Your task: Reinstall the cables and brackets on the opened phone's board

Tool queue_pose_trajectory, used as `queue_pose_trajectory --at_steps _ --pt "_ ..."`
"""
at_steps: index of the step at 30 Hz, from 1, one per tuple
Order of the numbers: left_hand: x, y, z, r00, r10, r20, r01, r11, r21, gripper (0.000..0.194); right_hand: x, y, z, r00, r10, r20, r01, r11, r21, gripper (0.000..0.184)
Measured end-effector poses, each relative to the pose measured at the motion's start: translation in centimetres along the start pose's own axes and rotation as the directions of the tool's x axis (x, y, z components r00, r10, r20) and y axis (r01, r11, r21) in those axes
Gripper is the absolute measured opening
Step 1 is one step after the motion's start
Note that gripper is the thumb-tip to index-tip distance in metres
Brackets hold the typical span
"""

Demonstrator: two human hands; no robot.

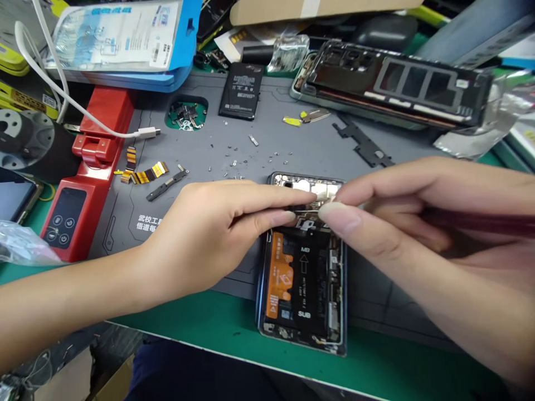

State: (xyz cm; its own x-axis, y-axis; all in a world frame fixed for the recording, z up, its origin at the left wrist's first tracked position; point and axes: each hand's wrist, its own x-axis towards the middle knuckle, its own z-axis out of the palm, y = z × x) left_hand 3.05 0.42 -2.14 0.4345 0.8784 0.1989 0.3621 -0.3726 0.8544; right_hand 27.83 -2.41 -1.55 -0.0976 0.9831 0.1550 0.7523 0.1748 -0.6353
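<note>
An opened smartphone [307, 278] lies on the mat edge, its back cover off. Its black battery area reads "MB" and "SUB", with an orange label [279, 278] along the left. My left hand [225, 223] reaches over the upper part of the phone. Its index finger lies stretched across the circuit board [301, 185], and the thumb rests lower, near the phone's left side. From the right comes my right hand [388, 228], thumb and index finger pinched above the board. A thin light line shows by these fingertips; what they hold is too small to make out.
Tiny screws [234, 162], a loose battery [241, 91], a flex cable [146, 172] and a black bracket [363, 142] lie around the grey mat [200, 150]. A red device [71, 211] with a white cable [146, 132] stands left. Another opened phone [393, 83] lies behind, right.
</note>
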Motion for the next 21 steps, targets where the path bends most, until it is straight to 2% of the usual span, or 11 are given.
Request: queue_pose_trajectory --at_steps 5,10,21 --pt "0.1 0.1 -0.2 0.999 0.01 0.034 -0.011 1.0 0.011 0.025 0.3 0.4 0.3 0.998 0.058 -0.008 -0.058 0.998 0.04 0.046" --pt "0.1 0.2 -0.3 0.999 -0.044 0.028 0.044 0.999 -0.004 0.024 0.5 0.7 0.7 0.999 0.047 -0.011 -0.046 0.997 0.055 0.046" --pt "0.0 0.3 -0.3 0.998 -0.058 0.022 0.058 0.997 -0.044 0.019 1.3 0.9 1.2 1.0 0.016 -0.009 -0.015 0.998 0.06 0.044"
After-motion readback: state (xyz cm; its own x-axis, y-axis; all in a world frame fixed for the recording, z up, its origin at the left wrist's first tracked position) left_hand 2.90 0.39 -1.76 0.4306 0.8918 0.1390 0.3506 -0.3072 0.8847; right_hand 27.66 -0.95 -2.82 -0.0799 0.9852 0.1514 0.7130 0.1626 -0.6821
